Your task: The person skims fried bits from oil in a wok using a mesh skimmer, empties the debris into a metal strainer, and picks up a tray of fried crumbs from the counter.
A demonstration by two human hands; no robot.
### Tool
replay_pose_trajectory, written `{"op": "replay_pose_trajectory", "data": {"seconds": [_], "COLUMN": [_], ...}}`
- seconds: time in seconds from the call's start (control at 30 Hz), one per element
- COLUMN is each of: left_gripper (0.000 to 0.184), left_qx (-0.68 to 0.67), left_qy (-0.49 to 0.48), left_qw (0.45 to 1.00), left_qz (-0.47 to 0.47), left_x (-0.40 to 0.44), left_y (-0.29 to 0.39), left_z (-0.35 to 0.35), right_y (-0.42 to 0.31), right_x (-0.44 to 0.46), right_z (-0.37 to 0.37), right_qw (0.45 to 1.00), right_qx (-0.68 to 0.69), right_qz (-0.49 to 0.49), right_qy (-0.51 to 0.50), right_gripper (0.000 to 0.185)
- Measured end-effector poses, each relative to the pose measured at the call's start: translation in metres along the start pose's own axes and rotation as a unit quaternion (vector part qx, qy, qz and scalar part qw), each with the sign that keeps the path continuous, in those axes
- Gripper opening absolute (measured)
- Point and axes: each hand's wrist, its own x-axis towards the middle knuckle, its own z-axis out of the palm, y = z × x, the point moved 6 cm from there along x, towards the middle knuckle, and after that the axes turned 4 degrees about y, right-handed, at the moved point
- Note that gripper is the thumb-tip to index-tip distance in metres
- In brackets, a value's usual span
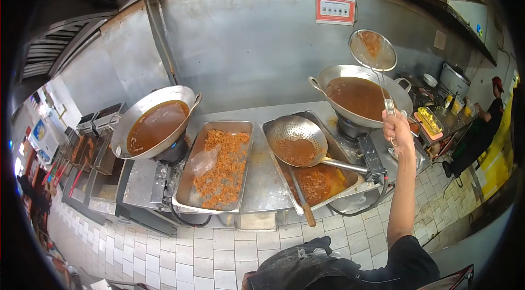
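My right hand (399, 130) is wrapped round the handle of a round mesh skimmer (377, 52). Brown fried bits cling in the mesh, raised above the right wok (326, 77), which is full of brown oil. My left hand does not show; only a dark sleeve appears at the bottom. Below and left of my right hand, a perforated ladle strainer (306, 128) holding brown crumbs rests across a metal tray (350, 167) with oily orange-brown bits. A wooden-handled utensil (308, 213) leans out of that tray's front edge.
A second wok (183, 93) of brown oil stands on a burner at left. Between the woks, a steel tray (183, 202) holds orange-brown crumbs and a clear plastic bag (205, 161). Fryers (101, 153) line the left. At far right, a person (489, 120) stands by a counter with a yellow-filled tray (429, 122).
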Motion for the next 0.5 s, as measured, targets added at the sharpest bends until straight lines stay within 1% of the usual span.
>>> {"op": "replay_pose_trajectory", "data": {"seconds": [0.07,0.1,0.17,0.23,0.27,0.3,0.37,0.4,0.5], "left_gripper": [0.04,0.04,0.042,0.043,0.044,0.044,0.046,0.046,0.046], "left_qx": [0.005,0.006,0.01,0.014,0.022,0.034,0.014,-0.007,-0.041], "left_qy": [-0.004,-0.004,-0.004,-0.004,-0.003,-0.003,-0.001,0.036,0.007], "left_qw": [1.0,1.0,1.0,0.999,0.997,0.993,0.991,0.998,0.998], "left_qz": [0.007,0.014,0.025,0.046,0.073,0.109,0.133,-0.042,-0.054], "left_x": [-0.003,-0.004,-0.005,-0.004,-0.001,0.0,-0.001,-0.001,0.0], "left_y": [-0.004,-0.006,-0.009,-0.014,-0.014,-0.014,-0.002,-0.006,-0.006], "left_z": [0.0,0.0,-0.001,0.001,0.0,0.002,-0.005,-0.003,-0.001], "right_y": [0.009,0.022,0.052,0.044,0.042,0.037,0.039,0.045,0.047], "right_x": [0.001,0.002,0.01,0.011,0.007,-0.006,-0.027,-0.03,-0.044], "right_z": [0.002,0.001,0.003,-0.007,-0.007,0.003,0.017,0.018,0.035], "right_qw": [0.999,0.997,0.965,0.997,0.992,0.989,0.996,0.997,0.993], "right_qx": [0.029,0.064,0.194,0.04,0.063,0.076,-0.012,-0.045,-0.088], "right_qz": [0.011,0.05,0.162,0.066,0.107,0.123,0.088,0.065,0.069], "right_qy": [-0.013,-0.004,-0.074,0.014,-0.004,-0.027,-0.011,-0.01,-0.027], "right_gripper": [0.005,0.007,0.007,0.014,0.022,0.019,0.017,0.01,0.011]}}
